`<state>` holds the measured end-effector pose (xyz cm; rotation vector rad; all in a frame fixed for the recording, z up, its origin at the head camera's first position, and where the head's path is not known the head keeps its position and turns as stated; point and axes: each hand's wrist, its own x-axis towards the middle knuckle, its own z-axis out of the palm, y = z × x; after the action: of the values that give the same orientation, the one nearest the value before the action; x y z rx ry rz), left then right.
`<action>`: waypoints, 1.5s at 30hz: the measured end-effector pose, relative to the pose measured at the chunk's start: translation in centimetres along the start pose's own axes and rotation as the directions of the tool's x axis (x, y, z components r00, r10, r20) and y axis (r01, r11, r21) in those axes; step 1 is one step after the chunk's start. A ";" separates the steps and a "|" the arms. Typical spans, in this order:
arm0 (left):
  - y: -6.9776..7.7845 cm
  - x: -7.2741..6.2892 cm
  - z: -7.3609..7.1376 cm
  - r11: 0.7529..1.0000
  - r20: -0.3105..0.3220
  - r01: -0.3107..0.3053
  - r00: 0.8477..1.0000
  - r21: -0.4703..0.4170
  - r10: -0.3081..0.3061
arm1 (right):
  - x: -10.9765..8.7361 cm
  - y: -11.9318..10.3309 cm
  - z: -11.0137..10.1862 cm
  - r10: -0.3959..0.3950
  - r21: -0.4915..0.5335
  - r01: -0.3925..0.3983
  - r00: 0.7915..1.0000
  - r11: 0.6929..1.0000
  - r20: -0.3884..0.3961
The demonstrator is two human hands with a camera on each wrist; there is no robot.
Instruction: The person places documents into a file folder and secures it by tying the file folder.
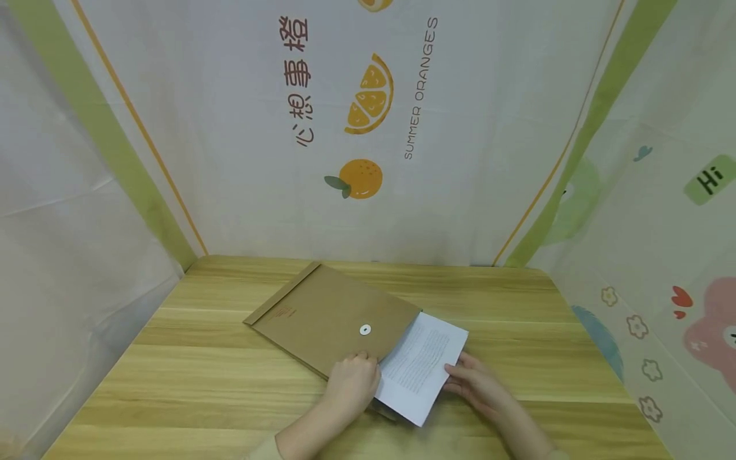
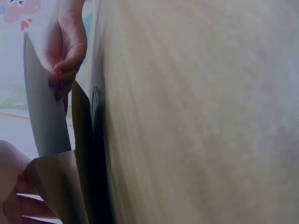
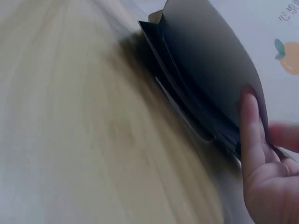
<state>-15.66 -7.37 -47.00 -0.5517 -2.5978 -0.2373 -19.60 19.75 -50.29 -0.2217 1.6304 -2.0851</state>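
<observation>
A brown paper document envelope (image 1: 322,306) lies slanted on the table, with a white round button (image 1: 365,329) near its open mouth. Printed white paper (image 1: 422,358) sticks partway out of that mouth toward the right; the rest is hidden inside. My left hand (image 1: 353,383) grips the envelope at the near corner of the mouth, fingers curled over its edge. At the paper's outer edge, my right hand (image 1: 478,386) pinches it, thumb on top and fingers underneath. From the right wrist, the paper's underside (image 3: 210,56) rises above the envelope's dark opening.
The wood-grain table (image 1: 190,370) spreads around the envelope on all sides. Behind it hangs a white curtain (image 1: 253,191) printed with oranges, and a patterned curtain (image 1: 650,255) borders the right side.
</observation>
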 end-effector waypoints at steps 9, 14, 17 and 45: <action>0.0 -0.1 -0.4 1.000 0.012 -0.005 1.000 0.011 0.004 | 2.2 0.1 2.4 0.010 -0.036 -0.013 0.997 0.999 -0.076; 0.2 -0.2 -0.5 1.000 0.003 0.002 1.000 0.028 -0.002 | 3.2 0.0 3.8 0.019 -0.057 -0.025 0.994 0.998 -0.106; 0.2 -0.2 -0.4 0.999 -0.019 0.005 1.000 0.032 -0.004 | 3.7 0.0 4.5 0.015 -0.067 -0.022 0.995 0.997 -0.103; 0.5 -0.2 -0.9 0.999 0.017 -0.021 1.000 -0.031 0.021 | 8.7 1.5 8.8 0.018 -0.052 -0.031 0.975 0.998 -0.223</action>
<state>-14.91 -7.20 -46.28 -0.5941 -2.6080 -0.2669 -23.14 7.77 -50.72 0.0154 1.8114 -2.1103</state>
